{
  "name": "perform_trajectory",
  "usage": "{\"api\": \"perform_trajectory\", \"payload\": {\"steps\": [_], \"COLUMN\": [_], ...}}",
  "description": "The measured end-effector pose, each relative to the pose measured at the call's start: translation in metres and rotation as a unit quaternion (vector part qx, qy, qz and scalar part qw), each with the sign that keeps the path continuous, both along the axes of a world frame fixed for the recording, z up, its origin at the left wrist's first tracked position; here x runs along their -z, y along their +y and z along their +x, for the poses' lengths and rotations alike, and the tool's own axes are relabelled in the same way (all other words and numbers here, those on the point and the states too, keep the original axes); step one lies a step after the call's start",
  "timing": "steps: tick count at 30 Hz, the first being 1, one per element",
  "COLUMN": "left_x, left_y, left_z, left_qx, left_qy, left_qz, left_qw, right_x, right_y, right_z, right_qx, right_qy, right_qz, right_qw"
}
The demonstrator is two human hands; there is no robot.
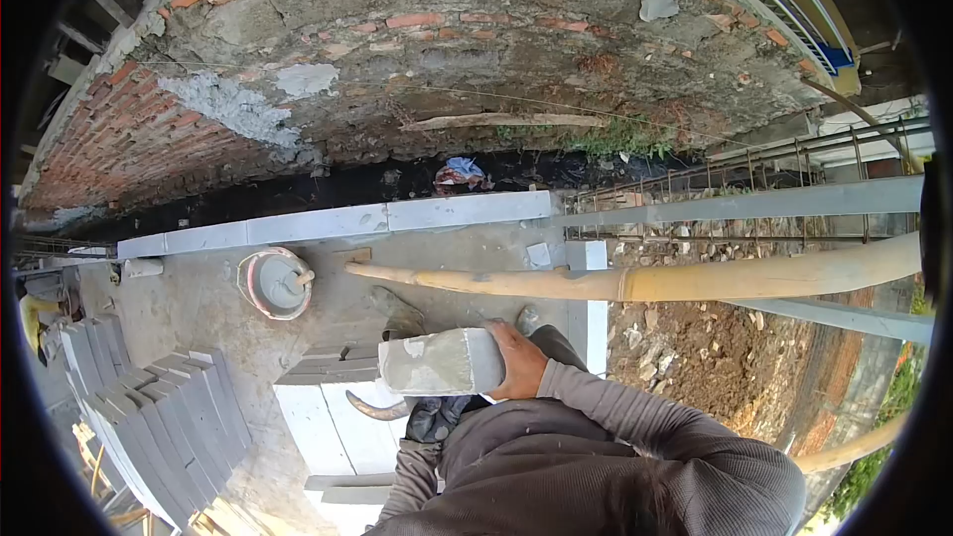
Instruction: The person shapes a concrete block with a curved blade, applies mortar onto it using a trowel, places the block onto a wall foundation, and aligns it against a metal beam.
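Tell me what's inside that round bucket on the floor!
Inside the bucket there's grey, wet-looking mortar, and a pale, stick-like thing near the rim. The mortar covers the bucket's bottom and anything sunk in it, so I can't see those.

a weathered brick wall [476, 60] stands beyond the concrete floor [199, 288].
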State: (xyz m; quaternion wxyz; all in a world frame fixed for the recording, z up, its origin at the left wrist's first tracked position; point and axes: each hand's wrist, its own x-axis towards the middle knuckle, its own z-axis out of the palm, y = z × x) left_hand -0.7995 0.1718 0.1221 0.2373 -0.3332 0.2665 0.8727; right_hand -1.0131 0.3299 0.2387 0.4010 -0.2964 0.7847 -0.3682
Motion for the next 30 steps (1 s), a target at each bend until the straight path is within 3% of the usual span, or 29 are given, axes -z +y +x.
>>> {"api": "perform_trajectory", "payload": {"steps": [4,9,11,13,15,18,20,23,25,27,29,30], "left_x": [0.005,-0.032,-0.068,-0.129,-0.181,-0.169,-0.107,-0.033,-0.017,0.000,0.023,0.032], "left_y": [0.085,0.159,0.189,0.215,0.235,0.262,0.270,0.258,0.249,0.235,0.219,0.212], "left_z": [-0.030,-0.067,-0.088,-0.117,-0.164,-0.222,-0.253,-0.290,-0.308,-0.328,-0.339,-0.346], "left_qx": [0.194,0.361,0.369,0.252,0.185,0.357,0.452,0.429,0.410,0.468,0.439,0.462], "left_qy": [0.025,0.100,0.149,0.274,0.489,0.499,0.483,0.479,0.482,0.461,0.472,0.409], "left_qz": [-0.156,-0.334,-0.430,-0.528,-0.705,-0.714,-0.714,-0.722,-0.746,-0.699,-0.714,-0.750], "left_qw": [0.968,0.865,0.810,0.763,0.479,0.338,0.228,0.257,0.208,0.282,0.273,0.240], "right_x": [-0.012,-0.004,-0.016,-0.003,-0.005,-0.007,0.016,0.061,0.103,0.113,0.148,0.174], "right_y": [0.122,0.260,0.292,0.315,0.320,0.308,0.291,0.274,0.262,0.254,0.247,0.239], "right_z": [-0.017,-0.018,-0.027,-0.034,-0.050,-0.075,-0.081,-0.111,-0.118,-0.137,-0.153,-0.151], "right_qx": [0.043,0.133,0.176,0.178,0.143,0.082,0.080,0.024,0.055,0.026,-0.011,0.073], "right_qy": [0.079,0.175,0.150,0.192,0.213,0.250,0.250,0.247,0.262,0.222,0.195,0.215], "right_qz": [0.012,0.048,0.128,0.159,0.197,0.176,0.166,0.184,0.118,0.114,0.109,0.026], "right_qw": [0.996,0.974,0.965,0.952,0.946,0.949,0.951,0.951,0.956,0.968,0.975,0.974]}}
